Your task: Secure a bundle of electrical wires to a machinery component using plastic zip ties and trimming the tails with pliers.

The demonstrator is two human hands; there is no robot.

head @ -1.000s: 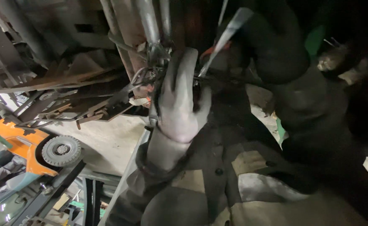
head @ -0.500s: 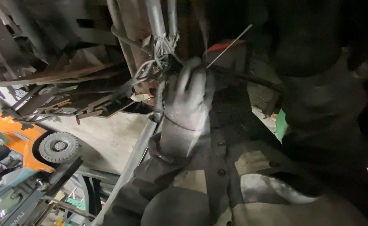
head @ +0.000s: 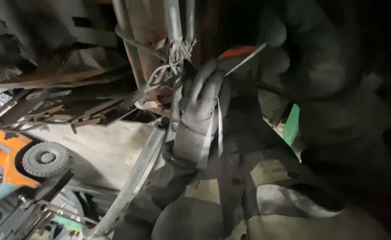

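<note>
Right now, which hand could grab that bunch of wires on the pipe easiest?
Left. The grey-gloved left hand sits right beside the wire bundle; the right hand is farther off and holds a thin rod.

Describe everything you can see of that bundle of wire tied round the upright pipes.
The wire bundle is thin grey metal strands, wound where upright pipes meet a rusty post. Frayed ends stick up above the knot; loops hang loose below. The gloved left hand presses against its lower loops. It looks dull and tangled.
</note>
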